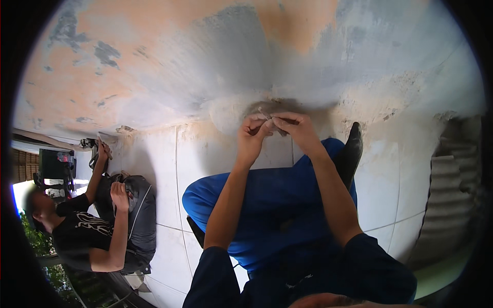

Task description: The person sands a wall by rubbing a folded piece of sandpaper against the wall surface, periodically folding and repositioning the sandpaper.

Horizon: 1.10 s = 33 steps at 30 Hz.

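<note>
My left hand (251,134) and my right hand (297,129) meet in front of the foot of the wall, thumbs and fingertips pinched together. Between them is a small, thin grey-brown piece (282,133); its edges poke out past the fingers, and I cannot make out its kind. Just beyond my hands, the wall (231,46) shows grey smears over worn peach paint. A dark, rough patch (277,104) marks its base right behind my fingers.
White floor tiles (203,149), dusty along the wall, lie around my blue-trousered legs (277,205) and black shoe (352,154). To the left sits another person (84,226), one hand raised to the wall with a flat tool. Grey corrugated sheets (444,200) lie at right.
</note>
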{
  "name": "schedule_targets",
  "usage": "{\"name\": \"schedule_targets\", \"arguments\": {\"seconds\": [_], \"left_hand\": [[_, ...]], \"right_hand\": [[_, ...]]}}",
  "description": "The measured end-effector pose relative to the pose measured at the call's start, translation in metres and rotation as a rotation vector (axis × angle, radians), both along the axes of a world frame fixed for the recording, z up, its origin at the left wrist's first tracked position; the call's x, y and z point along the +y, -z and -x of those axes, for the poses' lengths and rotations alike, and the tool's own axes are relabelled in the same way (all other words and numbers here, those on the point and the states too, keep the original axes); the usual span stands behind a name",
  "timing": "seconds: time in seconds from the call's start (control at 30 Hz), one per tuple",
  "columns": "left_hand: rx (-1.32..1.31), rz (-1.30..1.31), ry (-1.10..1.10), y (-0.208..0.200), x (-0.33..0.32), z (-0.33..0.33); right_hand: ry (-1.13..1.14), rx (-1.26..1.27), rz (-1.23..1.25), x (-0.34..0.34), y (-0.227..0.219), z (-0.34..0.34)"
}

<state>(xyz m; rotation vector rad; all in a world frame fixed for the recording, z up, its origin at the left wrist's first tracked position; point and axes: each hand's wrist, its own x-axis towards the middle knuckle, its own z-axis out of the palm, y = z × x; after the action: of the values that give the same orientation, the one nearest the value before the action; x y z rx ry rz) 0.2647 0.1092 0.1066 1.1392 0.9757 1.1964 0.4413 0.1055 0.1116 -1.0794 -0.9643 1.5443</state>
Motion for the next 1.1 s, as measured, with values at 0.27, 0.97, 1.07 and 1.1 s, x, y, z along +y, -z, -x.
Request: {"name": "schedule_targets", "arguments": {"seconds": [0.27, 0.97, 1.07, 1.1], "left_hand": [[-0.067, 0.098, -0.108, 0.006, 0.004, 0.007], [0.286, -0.186, -0.269, -0.067, 0.012, 0.004], [0.223, -0.460, -0.362, -0.127, 0.030, -0.019], [0.285, -0.549, -0.354, -0.144, 0.038, -0.020]], "right_hand": [[-0.039, -0.157, -0.055, -0.007, -0.014, 0.010], [0.049, -0.430, -0.075, -0.006, 0.002, 0.013], [-0.032, -0.442, -0.131, -0.008, 0.007, 0.009], [-0.033, -0.431, -0.139, -0.007, 0.007, 0.011]]}}
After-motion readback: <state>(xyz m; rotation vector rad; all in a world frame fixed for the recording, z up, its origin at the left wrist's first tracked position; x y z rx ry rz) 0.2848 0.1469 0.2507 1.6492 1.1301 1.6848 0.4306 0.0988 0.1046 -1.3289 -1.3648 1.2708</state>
